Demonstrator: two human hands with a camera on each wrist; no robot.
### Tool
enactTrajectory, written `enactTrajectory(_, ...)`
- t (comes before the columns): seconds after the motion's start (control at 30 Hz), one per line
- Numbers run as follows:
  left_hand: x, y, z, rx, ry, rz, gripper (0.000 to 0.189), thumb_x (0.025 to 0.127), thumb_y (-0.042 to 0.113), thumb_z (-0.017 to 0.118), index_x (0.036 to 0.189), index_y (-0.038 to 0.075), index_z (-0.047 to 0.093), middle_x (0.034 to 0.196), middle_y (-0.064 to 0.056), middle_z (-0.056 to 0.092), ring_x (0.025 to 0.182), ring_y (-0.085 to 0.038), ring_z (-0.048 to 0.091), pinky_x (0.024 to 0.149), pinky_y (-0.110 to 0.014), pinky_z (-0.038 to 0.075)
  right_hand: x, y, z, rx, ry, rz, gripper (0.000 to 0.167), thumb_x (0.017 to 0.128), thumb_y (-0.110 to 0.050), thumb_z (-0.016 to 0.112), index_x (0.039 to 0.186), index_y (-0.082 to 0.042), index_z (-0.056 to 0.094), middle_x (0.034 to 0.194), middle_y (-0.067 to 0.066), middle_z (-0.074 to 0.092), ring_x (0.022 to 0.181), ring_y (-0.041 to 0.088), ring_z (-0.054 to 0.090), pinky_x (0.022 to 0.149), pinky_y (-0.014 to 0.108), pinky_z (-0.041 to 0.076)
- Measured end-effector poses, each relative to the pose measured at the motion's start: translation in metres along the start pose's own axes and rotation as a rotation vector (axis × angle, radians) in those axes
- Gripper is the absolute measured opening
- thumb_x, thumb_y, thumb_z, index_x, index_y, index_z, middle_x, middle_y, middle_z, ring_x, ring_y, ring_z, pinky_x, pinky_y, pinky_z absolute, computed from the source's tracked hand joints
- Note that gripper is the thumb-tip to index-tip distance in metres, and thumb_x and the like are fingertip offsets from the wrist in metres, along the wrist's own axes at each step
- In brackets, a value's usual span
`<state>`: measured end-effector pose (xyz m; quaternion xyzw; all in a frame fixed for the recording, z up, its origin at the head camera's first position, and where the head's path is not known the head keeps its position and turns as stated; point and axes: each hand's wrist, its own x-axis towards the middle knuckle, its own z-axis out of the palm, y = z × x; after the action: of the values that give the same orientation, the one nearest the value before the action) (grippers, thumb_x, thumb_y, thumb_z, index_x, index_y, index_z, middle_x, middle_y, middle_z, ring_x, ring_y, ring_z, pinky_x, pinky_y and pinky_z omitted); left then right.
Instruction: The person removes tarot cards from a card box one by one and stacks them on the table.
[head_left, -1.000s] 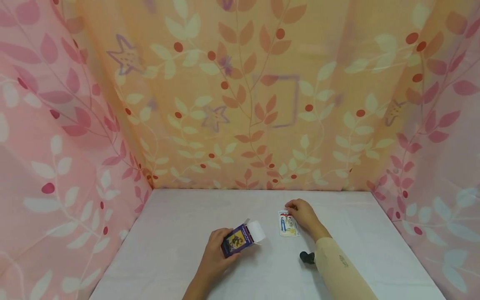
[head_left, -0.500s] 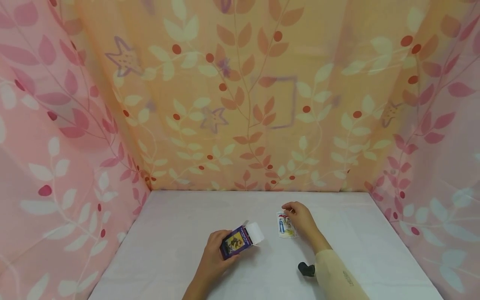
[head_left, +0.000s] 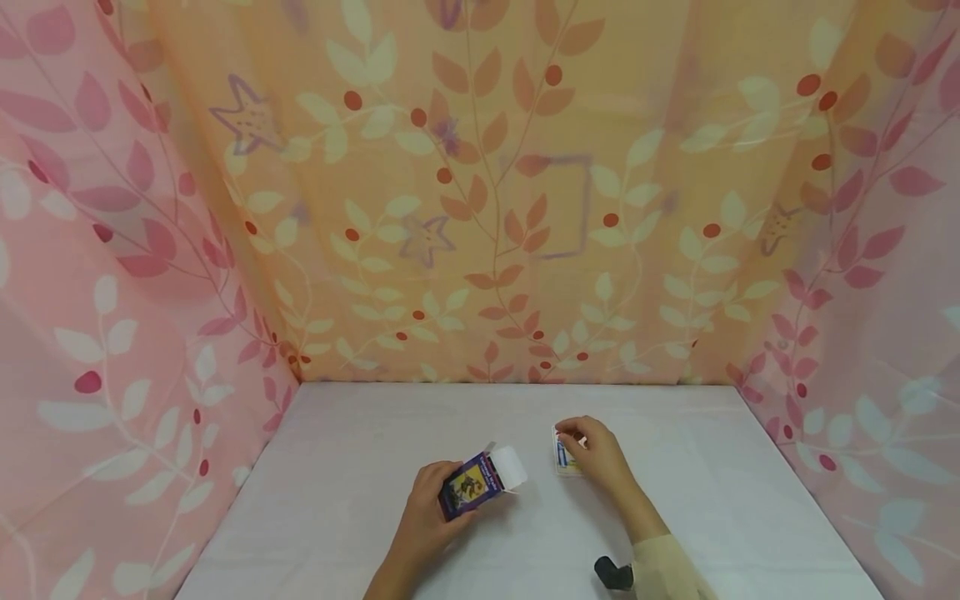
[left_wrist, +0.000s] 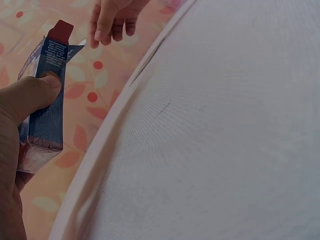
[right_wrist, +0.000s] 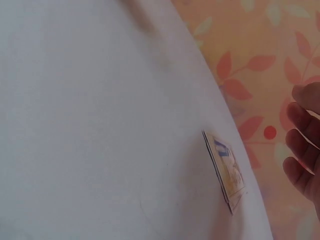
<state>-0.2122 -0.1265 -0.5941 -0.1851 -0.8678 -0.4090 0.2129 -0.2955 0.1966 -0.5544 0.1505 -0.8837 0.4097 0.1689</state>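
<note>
My left hand (head_left: 423, 508) grips a dark blue card box (head_left: 471, 485) with a yellow picture on its front. The box's white end flap (head_left: 510, 467) stands open toward the right. In the left wrist view the thumb presses on the narrow side of the box (left_wrist: 47, 110). To the right, a small stack of picture cards (head_left: 564, 461) lies on the table, partly covered by my right hand (head_left: 596, 450) in the head view. The right wrist view shows the cards (right_wrist: 226, 167) apart from the loosely bent fingers (right_wrist: 302, 145), which hold nothing.
A white cloth covers the table (head_left: 337, 467). Floral curtains hang behind it (head_left: 480, 250) and at both sides. A small black object (head_left: 613, 573) sits at the right sleeve (head_left: 667, 567).
My right hand has drawn back toward the near side and now covers more of the card stack in the head view. The left hand keeps the box in about the same place.
</note>
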Motion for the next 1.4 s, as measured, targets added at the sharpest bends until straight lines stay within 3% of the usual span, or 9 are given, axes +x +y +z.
enactTrajectory(0.5, 0.0, -0.001, 0.001, -0.04, -0.002, -0.001, 0.08, 0.067, 0.024, 0.098, 0.137, 0.02, 0.06, 0.132, 0.012, 0.056, 0.123, -0.011, 0.052, 0.102, -0.039, 0.053, -0.03, -0.033, 0.003, 0.069, 0.065, 0.019, 0.015, 0.091, -0.009, 0.077, 0.104, -0.017, 0.075, 0.093, -0.012, 0.068, 0.086, 0.005, 0.059, 0.072, 0.024, 0.05)
enactTrajectory(0.8, 0.0, -0.001, 0.001, -0.005, -0.004, 0.024, 0.08, 0.068, 0.025, 0.097, 0.138, 0.019, 0.059, 0.132, 0.008, 0.057, 0.122, -0.013, 0.052, 0.1, -0.037, 0.053, -0.044, -0.051, 0.012, 0.186, 0.043, 0.095, 0.015, 0.092, -0.011, 0.077, 0.102, -0.021, 0.075, 0.092, -0.013, 0.068, 0.085, 0.005, 0.06, 0.073, 0.022, 0.052)
enactTrajectory(0.97, 0.0, -0.001, 0.001, -0.033, -0.009, 0.007, 0.08, 0.067, 0.023, 0.098, 0.137, 0.022, 0.059, 0.132, 0.012, 0.057, 0.123, -0.012, 0.052, 0.101, -0.039, 0.053, -0.047, -0.06, 0.015, 0.182, 0.048, 0.068, 0.015, 0.09, -0.011, 0.078, 0.101, -0.021, 0.076, 0.091, -0.016, 0.068, 0.085, 0.004, 0.061, 0.074, 0.023, 0.051)
enactTrajectory(1.13, -0.001, -0.001, 0.002, 0.0, -0.01, 0.023, 0.079, 0.069, 0.027, 0.096, 0.138, 0.021, 0.058, 0.132, 0.009, 0.057, 0.121, -0.013, 0.052, 0.1, -0.037, 0.053, -0.049, -0.066, 0.019, 0.164, 0.048, 0.046, 0.019, 0.089, -0.01, 0.079, 0.099, -0.025, 0.075, 0.089, -0.018, 0.067, 0.084, 0.003, 0.059, 0.072, 0.026, 0.051)
enactTrajectory(1.4, -0.001, -0.001, 0.001, -0.009, -0.037, -0.016, 0.08, 0.07, 0.03, 0.096, 0.139, 0.026, 0.056, 0.133, 0.011, 0.056, 0.123, -0.01, 0.051, 0.103, -0.037, 0.052, -0.051, -0.071, 0.027, 0.136, -0.013, 0.057, 0.014, 0.089, -0.017, 0.079, 0.096, -0.027, 0.075, 0.088, -0.019, 0.066, 0.082, 0.003, 0.056, 0.07, 0.023, 0.048)
